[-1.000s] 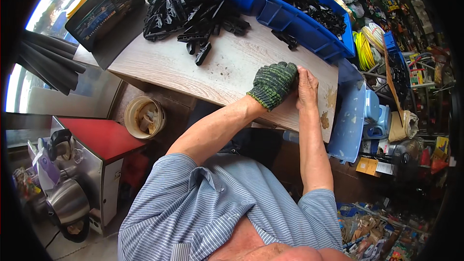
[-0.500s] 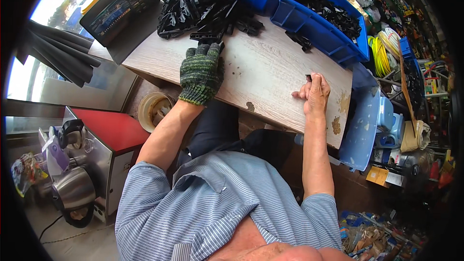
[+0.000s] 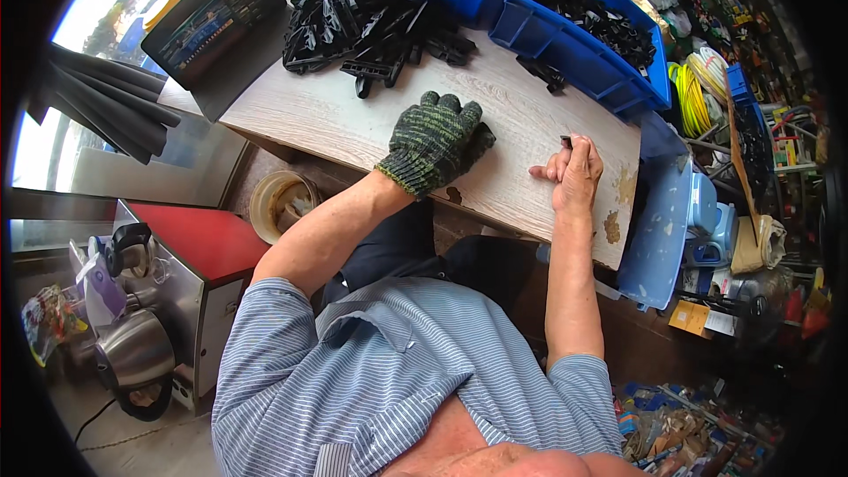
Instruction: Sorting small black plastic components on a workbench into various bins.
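My left hand [image 3: 431, 143], in a dark green and black knit glove, is above the middle of the table. Its fingers are a little apart and point away from me, with nothing visible in them; the palm side is hidden. Bare, my right hand [image 3: 576, 177] rests near the table's right end, thumb and forefinger pinching a small black piece [image 3: 566, 140]. A heap of black plastic parts [image 3: 353, 22] lies at the far side of the table. One black part [image 3: 369, 69] sits at the heap's near edge.
Two blue bins [image 3: 579, 57] of black pieces line the far edge. A few black pieces [image 3: 541, 73] lie before the right one. A tablet [image 3: 212, 22] stands at far left. Below are a bucket [image 3: 281, 203] and a red-topped cabinet [image 3: 199, 234] with a kettle [image 3: 137, 344].
My left hand has left the black part at the heap and moved right and nearer to me. My right hand keeps its pinch and has hardly moved.
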Tool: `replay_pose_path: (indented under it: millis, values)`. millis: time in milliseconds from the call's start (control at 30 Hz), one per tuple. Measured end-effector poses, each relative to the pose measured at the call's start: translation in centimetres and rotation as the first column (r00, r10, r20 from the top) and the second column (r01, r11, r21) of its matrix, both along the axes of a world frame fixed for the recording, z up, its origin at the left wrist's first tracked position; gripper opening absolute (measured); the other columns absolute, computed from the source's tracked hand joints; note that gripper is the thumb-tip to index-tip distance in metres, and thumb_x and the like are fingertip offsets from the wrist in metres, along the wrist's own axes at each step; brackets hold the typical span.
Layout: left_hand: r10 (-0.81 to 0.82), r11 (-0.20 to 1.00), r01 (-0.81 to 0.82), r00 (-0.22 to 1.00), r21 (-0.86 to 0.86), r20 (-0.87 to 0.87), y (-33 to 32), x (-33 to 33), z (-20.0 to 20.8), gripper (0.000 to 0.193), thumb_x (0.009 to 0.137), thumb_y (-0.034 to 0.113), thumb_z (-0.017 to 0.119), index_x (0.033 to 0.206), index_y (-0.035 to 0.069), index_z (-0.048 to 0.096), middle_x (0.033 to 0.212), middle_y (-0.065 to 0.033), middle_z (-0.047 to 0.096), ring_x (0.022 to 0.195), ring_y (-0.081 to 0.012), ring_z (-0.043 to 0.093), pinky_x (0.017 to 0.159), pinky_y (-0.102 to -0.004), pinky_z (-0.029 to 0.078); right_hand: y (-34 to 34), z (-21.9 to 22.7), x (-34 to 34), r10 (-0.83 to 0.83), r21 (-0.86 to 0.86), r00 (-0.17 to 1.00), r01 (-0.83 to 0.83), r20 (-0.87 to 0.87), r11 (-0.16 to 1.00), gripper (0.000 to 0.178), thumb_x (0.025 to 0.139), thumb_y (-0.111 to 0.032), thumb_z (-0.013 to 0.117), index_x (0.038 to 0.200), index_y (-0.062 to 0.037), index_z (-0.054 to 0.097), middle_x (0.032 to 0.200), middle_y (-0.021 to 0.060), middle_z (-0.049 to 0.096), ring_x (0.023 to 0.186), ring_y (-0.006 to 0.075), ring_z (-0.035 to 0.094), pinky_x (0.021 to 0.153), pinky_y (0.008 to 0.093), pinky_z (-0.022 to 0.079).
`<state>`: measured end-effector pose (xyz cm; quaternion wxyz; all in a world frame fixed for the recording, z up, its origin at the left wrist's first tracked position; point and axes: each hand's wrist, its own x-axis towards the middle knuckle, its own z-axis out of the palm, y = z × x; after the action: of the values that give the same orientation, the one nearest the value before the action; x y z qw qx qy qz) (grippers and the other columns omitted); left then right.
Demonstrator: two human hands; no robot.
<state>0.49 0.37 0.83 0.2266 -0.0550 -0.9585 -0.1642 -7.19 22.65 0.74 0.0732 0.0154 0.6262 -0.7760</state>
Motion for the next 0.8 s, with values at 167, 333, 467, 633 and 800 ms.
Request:
replay_pose_path:
  millis: [167, 333, 467, 633, 800]
  values:
    - [-0.064, 0.997, 0.065, 0.998, 0.033, -0.009, 1.3, -0.2, 0.0, 0.033, 0.085, 0.034, 0.068, 0.1, 0.005, 0.062, 0.09, -0.0152, 0.062, 0.087, -0.0338, 0.06, 0.068, -0.0463, 0.051, 0.0, -0.1, -0.1, -0.029, 0.01, 1.0, 0.029, 0.003, 1.0, 0.03, 0.098, -0.034, 0.051, 0.079, -0.0105, 0.051, 0.047, -0.0017, 0.033, 0.042, 0.0124, 0.038, 0.047, 0.0428, 0.056]
    - [-0.068, 0.998, 0.068, 0.998, 0.015, -0.001, 1.2, -0.3, -1.0, 0.04, 0.082, 0.018, 0.064, 0.12, 0.006, 0.061, 0.098, -0.0137, 0.065, 0.091, -0.0318, 0.061, 0.072, -0.044, 0.053, 0.1, -0.1, -0.1, -0.041, -0.002, 0.999, 0.041, 0.009, 0.999, 0.035, 0.098, -0.036, 0.051, 0.076, -0.0091, 0.05, 0.046, -0.0013, 0.032, 0.043, 0.0128, 0.038, 0.048, 0.0433, 0.057]
    - [-0.09, 0.996, 0.09, 0.996, -0.018, -0.01, 1.0, -0.3, -0.8, 0.052, 0.082, 0.012, 0.062, 0.133, 0.008, 0.057, 0.096, -0.0137, 0.065, 0.087, -0.0322, 0.06, 0.072, -0.0441, 0.052, -0.1, -0.2, 0.0, -0.058, 0.001, 0.998, 0.058, -0.004, 0.998, 0.035, 0.098, -0.035, 0.051, 0.074, -0.0089, 0.05, 0.046, -0.0014, 0.032, 0.043, 0.0126, 0.038, 0.048, 0.0434, 0.057]
    - [-0.064, 0.997, 0.065, 0.998, 0.046, -0.008, 0.8, -0.3, -0.2, 0.047, 0.084, 0.016, 0.064, 0.13, 0.007, 0.059, 0.095, -0.0131, 0.066, 0.087, -0.0331, 0.06, 0.073, -0.044, 0.052, -0.2, 0.0, 0.2, -0.061, -0.012, 0.998, 0.061, -0.015, 0.998, 0.036, 0.098, -0.035, 0.049, 0.074, -0.0081, 0.05, 0.047, -0.0015, 0.031, 0.043, 0.0121, 0.037, 0.049, 0.0435, 0.058]
    - [-0.096, 0.991, 0.101, 0.994, 0.089, -0.057, 0.4, -1.1, -0.7, 0.037, 0.085, 0.019, 0.067, 0.119, 0.007, 0.063, 0.092, -0.0142, 0.066, 0.088, -0.0346, 0.061, 0.072, -0.0458, 0.052, -0.1, -0.2, 0.3, -0.075, -0.05, 0.997, 0.075, 0.001, 0.996, 0.027, 0.098, -0.029, 0.049, 0.08, -0.0085, 0.051, 0.049, -0.0021, 0.03, 0.043, 0.0117, 0.039, 0.047, 0.0391, 0.057]
